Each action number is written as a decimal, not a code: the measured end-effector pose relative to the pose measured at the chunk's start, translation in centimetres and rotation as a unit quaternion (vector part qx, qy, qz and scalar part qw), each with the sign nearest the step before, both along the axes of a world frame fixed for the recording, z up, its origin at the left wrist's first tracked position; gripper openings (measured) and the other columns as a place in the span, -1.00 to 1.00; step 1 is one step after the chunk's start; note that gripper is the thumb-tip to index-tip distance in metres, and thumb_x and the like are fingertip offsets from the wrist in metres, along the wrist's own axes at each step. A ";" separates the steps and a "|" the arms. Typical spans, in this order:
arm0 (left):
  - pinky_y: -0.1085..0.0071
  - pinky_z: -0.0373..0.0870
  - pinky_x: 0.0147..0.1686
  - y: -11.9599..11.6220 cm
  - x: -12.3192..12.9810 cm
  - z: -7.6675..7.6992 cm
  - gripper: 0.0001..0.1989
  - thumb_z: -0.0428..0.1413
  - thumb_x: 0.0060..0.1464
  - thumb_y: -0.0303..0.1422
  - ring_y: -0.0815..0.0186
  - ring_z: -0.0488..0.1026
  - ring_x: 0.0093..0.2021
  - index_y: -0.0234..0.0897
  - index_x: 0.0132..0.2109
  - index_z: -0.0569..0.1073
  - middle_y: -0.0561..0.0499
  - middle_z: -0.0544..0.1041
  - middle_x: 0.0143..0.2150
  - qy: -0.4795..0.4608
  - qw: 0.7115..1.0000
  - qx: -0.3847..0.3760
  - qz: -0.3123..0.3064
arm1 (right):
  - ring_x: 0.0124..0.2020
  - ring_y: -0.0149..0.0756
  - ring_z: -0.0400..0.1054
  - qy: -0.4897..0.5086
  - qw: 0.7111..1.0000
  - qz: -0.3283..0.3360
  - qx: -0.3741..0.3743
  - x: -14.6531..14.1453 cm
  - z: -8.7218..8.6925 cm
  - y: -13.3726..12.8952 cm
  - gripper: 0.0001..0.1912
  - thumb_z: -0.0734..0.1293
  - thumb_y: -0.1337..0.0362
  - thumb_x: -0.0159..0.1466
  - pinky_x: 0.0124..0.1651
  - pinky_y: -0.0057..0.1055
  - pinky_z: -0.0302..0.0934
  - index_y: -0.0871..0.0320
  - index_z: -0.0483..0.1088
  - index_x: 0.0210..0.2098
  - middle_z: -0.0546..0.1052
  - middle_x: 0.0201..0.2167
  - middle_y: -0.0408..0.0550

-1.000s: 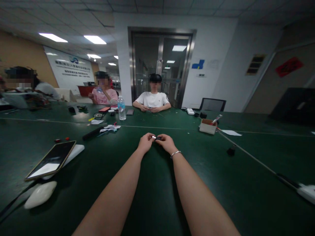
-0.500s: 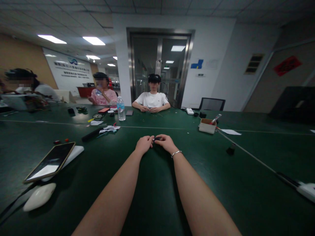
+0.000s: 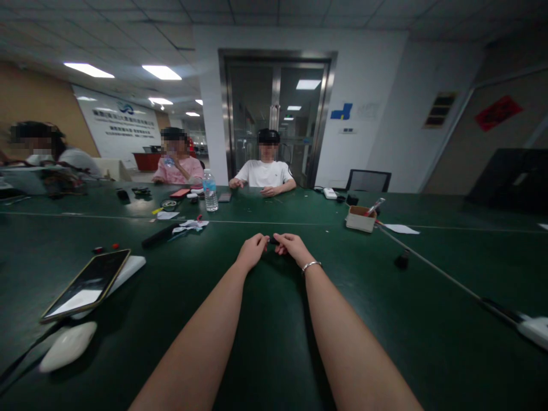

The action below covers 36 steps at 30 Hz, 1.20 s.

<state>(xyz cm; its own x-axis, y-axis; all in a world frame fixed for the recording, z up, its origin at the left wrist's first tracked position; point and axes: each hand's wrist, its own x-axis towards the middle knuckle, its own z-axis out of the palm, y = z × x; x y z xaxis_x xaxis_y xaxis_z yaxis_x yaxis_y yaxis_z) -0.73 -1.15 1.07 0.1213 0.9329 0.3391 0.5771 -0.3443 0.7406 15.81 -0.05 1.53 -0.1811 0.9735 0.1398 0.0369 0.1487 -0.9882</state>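
Both arms stretch forward over the dark green table [image 3: 274, 319]. My left hand [image 3: 253, 250] is closed, its thumb and fingertips pinching one end of a small dark object [image 3: 273, 240]. On the other side, my right hand [image 3: 293, 246], with a silver bracelet [image 3: 311, 265] at the wrist, is closed on the same object. Fingers cover most of it, and it is too small to tell its kind. The two hands are close together with the object bridging them, just above or at the tabletop.
To the left lie a phone [image 3: 88, 283] and a white mouse [image 3: 68, 346]. Farther off stand a water bottle [image 3: 210, 191] and a small box [image 3: 361, 220] with a pen-like item. A cable [image 3: 432, 271] runs along the right to a power strip [image 3: 533, 330]. A person [image 3: 268, 171] sits opposite.
My right hand has shifted slightly, its fingers now a little more spread at the dark object. Across the table, the person's hands have moved apart.
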 end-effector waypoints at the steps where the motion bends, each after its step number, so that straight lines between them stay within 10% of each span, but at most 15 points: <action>1: 0.44 0.22 -0.36 0.0 0.0 0.0 -0.61 -0.14 0.15 -0.06 0.35 0.37 -0.41 -0.23 -0.40 0.38 0.06 0.48 -0.44 -0.003 1.000 0.007 -0.003 | -0.69 -0.52 0.28 0.004 1.000 0.004 -0.001 0.1 0.0 0.0 -0.69 0.37 0.10 0.15 -0.60 -0.60 0.14 0.24 0.36 -0.52 0.47 -0.68 -0.11; 28: 0.36 0.29 -0.18 -0.5 0.1 0.7 -0.84 0.07 0.05 -0.36 0.28 0.41 -0.21 -0.16 -0.17 0.43 0.00 0.50 -0.24 0.048 0.994 0.097 -0.019 | -0.70 -0.48 0.30 0.013 1.000 0.005 -0.017 0.5 -0.3 0.3 -0.64 0.34 0.05 0.19 -0.60 -0.58 0.17 0.21 0.29 -0.54 0.48 -0.70 -0.06; 36: 0.41 0.30 -0.26 -0.1 -0.1 -0.1 -0.82 0.01 0.09 -0.24 0.34 0.43 -0.35 -0.20 -0.22 0.43 0.04 0.52 -0.36 0.001 0.999 0.010 -0.040 | -0.68 -0.51 0.31 0.007 1.000 0.018 -0.024 0.5 -0.5 0.6 -0.78 0.39 0.19 0.16 -0.58 -0.61 0.16 0.24 0.37 -0.39 0.50 -0.65 -0.10</action>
